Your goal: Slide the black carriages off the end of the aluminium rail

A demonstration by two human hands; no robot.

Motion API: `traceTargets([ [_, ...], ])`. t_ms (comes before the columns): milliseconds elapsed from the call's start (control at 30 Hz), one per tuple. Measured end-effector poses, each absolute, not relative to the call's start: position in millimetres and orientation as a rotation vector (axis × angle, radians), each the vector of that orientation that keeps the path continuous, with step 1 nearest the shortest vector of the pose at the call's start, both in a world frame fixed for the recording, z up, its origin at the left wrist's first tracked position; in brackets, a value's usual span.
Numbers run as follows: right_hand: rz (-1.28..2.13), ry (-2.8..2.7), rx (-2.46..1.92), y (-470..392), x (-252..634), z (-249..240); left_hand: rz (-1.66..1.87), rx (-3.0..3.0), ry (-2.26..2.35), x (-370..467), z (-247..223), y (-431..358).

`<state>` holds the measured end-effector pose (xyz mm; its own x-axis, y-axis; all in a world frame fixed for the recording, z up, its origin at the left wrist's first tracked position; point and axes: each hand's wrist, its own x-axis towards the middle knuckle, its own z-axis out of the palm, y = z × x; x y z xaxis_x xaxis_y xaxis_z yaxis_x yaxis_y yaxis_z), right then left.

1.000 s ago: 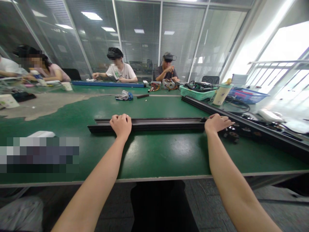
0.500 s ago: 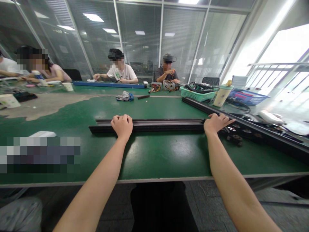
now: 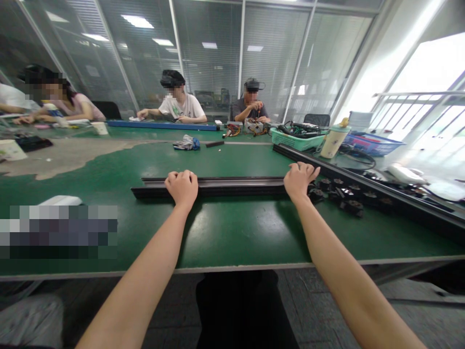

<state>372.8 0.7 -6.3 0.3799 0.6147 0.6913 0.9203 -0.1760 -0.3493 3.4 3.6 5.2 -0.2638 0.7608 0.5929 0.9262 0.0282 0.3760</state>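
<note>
A long black channel-shaped rail (image 3: 240,188) lies crosswise on the green table (image 3: 232,242), with a greyish strip along its inside. My left hand (image 3: 182,188) is wrapped over the rail near its left end. Over the right end, my right hand (image 3: 301,180) is closed around the rail, and its fingers hide that end. Just right of this hand, several small black parts (image 3: 350,206) lie in a loose group.
A second long black rail (image 3: 378,186) runs diagonally on the right. Behind it stand a green basket (image 3: 300,140) of cables, a cream tumbler (image 3: 334,140) and a blue basket (image 3: 378,145). A crumpled cloth (image 3: 187,142) lies farther back. Several people sit across the table.
My right hand has moved left and wrapped over the rail's right end, leaving more of the small black parts in sight. My left hand has stayed on the rail.
</note>
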Motion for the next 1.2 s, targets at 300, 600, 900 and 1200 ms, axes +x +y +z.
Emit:
traceTargets([
  [300, -0.49, -2.042, -1.368, -18, 273, -15, -1.113, -1.738, -2.037, 2, 0, 7],
  [600, -0.368, -2.342, -1.059, -29, 230, -12, -1.14, -1.732, -1.995, -2, -3, 7],
  [900, 0.031, -2.343, -0.929, 3, 134, 1, -1.206, -1.699, -2.0, -6, 2, 5],
  [1200, 0.219, -2.369, -0.773, 29, 101, 4, -1.502, -1.663, -1.973, -19, -2, 12],
])
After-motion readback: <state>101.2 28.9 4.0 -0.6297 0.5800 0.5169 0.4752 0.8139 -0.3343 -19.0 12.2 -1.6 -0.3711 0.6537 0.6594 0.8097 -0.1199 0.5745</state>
